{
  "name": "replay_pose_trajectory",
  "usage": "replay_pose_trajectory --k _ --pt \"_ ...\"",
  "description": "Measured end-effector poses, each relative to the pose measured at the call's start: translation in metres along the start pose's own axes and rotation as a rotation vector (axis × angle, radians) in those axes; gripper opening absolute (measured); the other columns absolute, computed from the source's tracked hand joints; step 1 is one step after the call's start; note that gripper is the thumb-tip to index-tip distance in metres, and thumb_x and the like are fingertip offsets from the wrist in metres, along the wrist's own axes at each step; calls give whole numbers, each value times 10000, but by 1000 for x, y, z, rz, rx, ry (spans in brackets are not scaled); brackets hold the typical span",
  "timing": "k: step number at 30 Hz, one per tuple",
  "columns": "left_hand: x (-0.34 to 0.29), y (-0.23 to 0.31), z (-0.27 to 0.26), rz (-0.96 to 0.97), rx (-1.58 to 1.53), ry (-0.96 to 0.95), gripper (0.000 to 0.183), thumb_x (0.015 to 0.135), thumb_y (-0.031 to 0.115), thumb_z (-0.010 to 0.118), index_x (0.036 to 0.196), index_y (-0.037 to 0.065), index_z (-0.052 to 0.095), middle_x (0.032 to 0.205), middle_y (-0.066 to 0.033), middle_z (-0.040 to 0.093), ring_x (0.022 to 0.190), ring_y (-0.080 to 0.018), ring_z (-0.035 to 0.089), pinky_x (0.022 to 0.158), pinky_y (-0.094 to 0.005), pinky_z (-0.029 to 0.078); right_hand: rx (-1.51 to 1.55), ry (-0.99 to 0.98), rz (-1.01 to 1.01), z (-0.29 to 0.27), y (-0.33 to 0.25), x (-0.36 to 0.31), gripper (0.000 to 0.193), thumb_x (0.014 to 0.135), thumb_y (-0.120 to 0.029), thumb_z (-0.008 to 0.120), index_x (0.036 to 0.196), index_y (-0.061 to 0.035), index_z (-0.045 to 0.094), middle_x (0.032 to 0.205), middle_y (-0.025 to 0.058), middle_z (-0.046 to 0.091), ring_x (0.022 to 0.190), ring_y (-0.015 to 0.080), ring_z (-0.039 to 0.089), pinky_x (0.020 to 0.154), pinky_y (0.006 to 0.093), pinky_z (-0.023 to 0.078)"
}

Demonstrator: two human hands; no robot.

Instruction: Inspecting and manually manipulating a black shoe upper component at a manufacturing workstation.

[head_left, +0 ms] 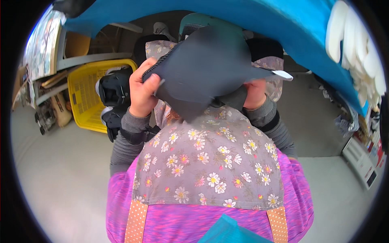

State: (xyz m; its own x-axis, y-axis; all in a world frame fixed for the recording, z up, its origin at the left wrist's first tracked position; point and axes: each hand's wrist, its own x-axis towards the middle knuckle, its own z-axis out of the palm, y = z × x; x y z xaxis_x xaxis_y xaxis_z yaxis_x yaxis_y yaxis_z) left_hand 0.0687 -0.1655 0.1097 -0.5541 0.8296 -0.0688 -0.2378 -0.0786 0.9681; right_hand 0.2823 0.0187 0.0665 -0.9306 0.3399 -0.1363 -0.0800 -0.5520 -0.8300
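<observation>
Head view: both hands [142,91] (right [255,94] seemingly) pinch dark fabric piece [206,67], lengthwise left-right.

— What colour is the fabric piece [206,69]?
— Dark grey, plain. The apron [210,162] is grey with white and pink daisies.
— And around it?
— Magenta garment [202,222], orange dotted straps [135,220], yellow basket [87,97], turquoise cloth [243,20].
</observation>
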Motion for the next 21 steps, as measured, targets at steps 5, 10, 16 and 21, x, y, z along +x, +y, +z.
replay_pose_trajectory --k 5,10,16,21 --pt "-3 -17 -8 -158 -300 103 455 942 290 527 1234 -60 535 1135 -135 649 1014 -204 635 900 -307 491 367 -59 248 18 -33 27 427 923 -168 606 1297 20 518 1264 89 581 1148 182 558 990 362 444" --pt "-13 -26 -15 -217 -402 310 454 954 311 498 1228 -47 541 1157 -143 643 1042 -238 633 933 -350 487 -170 -191 228 14 -30 11 421 927 -45 607 1318 -6 454 1238 36 550 1181 126 505 1002 288 410" --pt "-18 -30 -20 -193 -310 180 588 916 365 548 1295 -81 494 1202 -170 621 1069 -232 619 963 -342 467 499 76 141 36 -26 3 353 969 -140 515 1299 -19 494 1090 33 620 1015 129 598 868 270 481" --pt "-15 -22 -10 -170 -254 88 584 907 365 568 1285 -77 513 1194 -143 628 1067 -210 614 945 -309 462 563 59 233 25 -28 2 385 968 -277 490 1281 -57 538 986 22 606 762 81 535 639 266 439"
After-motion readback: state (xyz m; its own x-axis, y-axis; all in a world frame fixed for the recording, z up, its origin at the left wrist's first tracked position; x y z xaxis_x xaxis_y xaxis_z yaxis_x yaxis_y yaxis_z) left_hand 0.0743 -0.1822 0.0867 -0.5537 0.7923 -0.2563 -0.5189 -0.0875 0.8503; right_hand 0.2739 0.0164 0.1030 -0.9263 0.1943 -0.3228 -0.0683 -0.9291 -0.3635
